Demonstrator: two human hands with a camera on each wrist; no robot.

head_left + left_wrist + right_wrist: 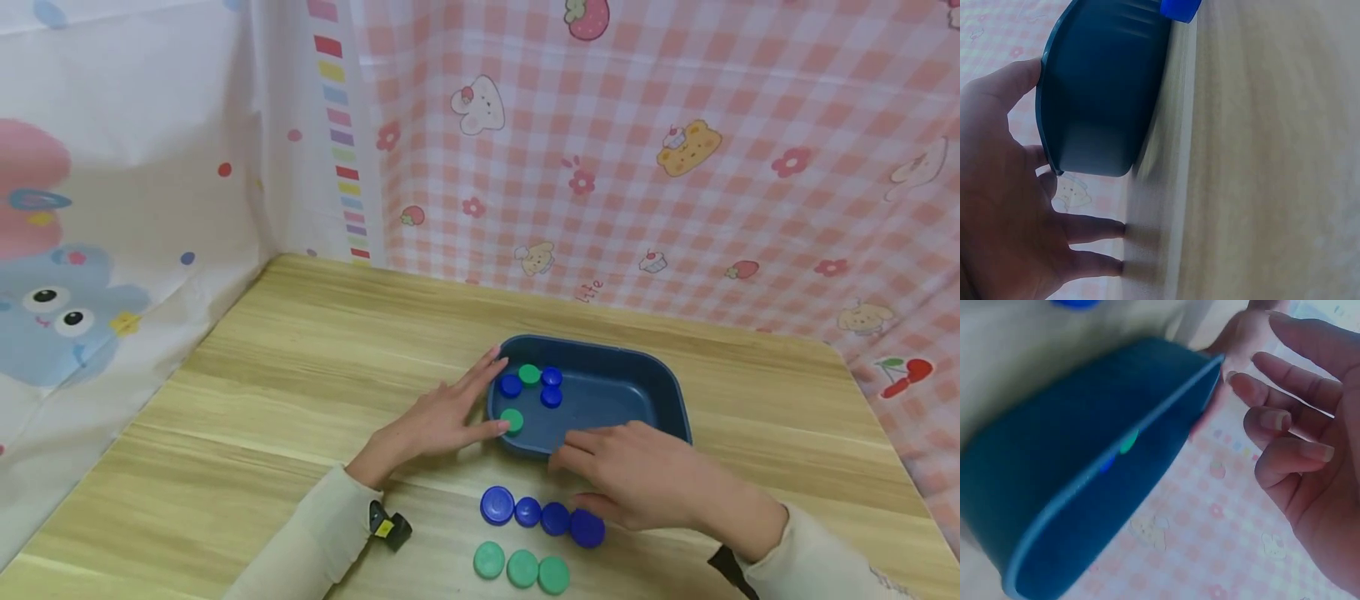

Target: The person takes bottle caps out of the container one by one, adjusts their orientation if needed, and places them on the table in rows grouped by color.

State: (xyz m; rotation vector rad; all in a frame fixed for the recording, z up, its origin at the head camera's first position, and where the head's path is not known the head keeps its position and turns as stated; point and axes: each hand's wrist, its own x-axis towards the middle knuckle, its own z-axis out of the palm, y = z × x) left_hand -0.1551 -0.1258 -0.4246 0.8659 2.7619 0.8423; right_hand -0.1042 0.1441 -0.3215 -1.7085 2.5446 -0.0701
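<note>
A dark blue tray [611, 397] lies on the table, with two green caps, one a green cap [529, 375], and three blue caps, including a blue cap [551, 396], toward its left end. My left hand [444, 417] rests against that end, fingers spread, the thumb at the rim [1039, 106] in the left wrist view. My right hand [637, 475] hovers over the tray's front edge with fingers loosely bent. In the right wrist view the right hand [1310, 425] has nothing between its fingers. Below it, the rightmost large blue cap [588, 529] is partly covered by the thumb.
In front of the tray several blue caps [528, 512] form a row. Nearer to me is a row of three green caps [522, 568]. A pink checked cloth [600, 208] hangs behind the wooden table [300, 358], and a white printed cloth [150, 192] hangs at the left.
</note>
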